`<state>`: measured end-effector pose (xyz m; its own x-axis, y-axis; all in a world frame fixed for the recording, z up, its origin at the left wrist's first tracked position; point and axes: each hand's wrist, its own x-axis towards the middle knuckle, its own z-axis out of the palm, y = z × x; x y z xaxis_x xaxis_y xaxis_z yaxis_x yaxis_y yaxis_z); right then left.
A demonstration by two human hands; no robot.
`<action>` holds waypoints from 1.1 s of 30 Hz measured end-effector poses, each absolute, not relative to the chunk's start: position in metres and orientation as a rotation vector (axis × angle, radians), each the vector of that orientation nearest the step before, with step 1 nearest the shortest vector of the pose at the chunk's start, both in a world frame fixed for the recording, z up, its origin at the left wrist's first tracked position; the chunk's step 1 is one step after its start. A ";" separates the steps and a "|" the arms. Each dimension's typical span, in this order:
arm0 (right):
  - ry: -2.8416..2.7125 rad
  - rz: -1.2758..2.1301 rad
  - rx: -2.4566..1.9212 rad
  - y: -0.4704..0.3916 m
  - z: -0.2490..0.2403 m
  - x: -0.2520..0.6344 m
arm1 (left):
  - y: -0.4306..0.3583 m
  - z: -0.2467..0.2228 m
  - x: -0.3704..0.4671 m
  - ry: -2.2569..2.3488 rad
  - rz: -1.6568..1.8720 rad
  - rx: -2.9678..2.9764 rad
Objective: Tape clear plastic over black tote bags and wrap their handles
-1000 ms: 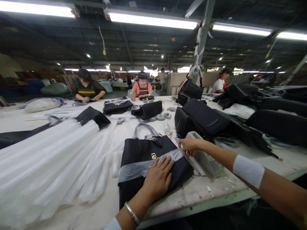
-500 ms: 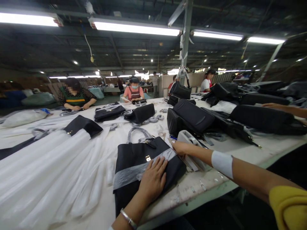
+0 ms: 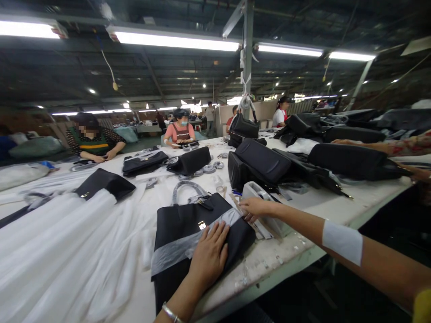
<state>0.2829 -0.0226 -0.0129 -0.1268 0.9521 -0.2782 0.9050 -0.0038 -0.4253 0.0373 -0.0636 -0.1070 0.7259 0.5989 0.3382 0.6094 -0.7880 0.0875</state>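
Observation:
A black handbag (image 3: 178,222) with a gold clasp lies on the table in front of me, its looped handle (image 3: 186,184) wrapped in clear film. Across its front runs a translucent plastic strip (image 3: 170,254). My left hand (image 3: 210,251) rests flat on the strip and bag, fingers stretched out. At the strip's far right end, by the bag's side edge, my right hand (image 3: 254,208) has its fingers bent around the strip; its fingertips are partly hidden. A grey-white tape dispenser (image 3: 253,190) stands just behind my right hand.
White plastic sheeting (image 3: 63,251) covers the table's left side, with another black bag (image 3: 104,184) beyond. Black bags (image 3: 262,162) are piled to the right. Co-workers (image 3: 180,130) sit across the table; another person's arm (image 3: 367,146) reaches in from the right.
The view has shifted, so most things sit further left. My left hand stays on the bag. My right hand remains by the strip's end, its forearm showing more from the side.

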 end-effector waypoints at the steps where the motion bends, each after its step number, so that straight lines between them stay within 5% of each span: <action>1: -2.105 0.802 -2.015 -0.027 -0.008 0.294 | -0.064 -0.107 0.037 -1.014 -0.547 -2.892; 7: -1.854 0.106 -2.181 -0.059 0.009 0.383 | -0.063 -0.110 0.037 -1.029 -0.565 -2.904; 16: -1.101 0.993 -1.886 -0.084 -0.026 0.395 | -0.065 -0.109 0.038 -1.042 -0.554 -2.889; 25: -1.024 0.901 -1.595 -0.134 0.013 0.391 | -0.064 -0.110 0.038 -1.019 -0.620 -2.871; 33: -0.641 1.118 -1.711 -0.167 -0.047 0.393 | -0.062 -0.113 0.038 -1.050 -0.556 -2.896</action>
<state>0.3928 -0.1669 -0.0465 0.4424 0.8072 -0.3908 -0.0708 -0.4030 -0.9125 0.0379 -0.0622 -0.1130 0.7118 0.6189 0.3320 0.6227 -0.7748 0.1091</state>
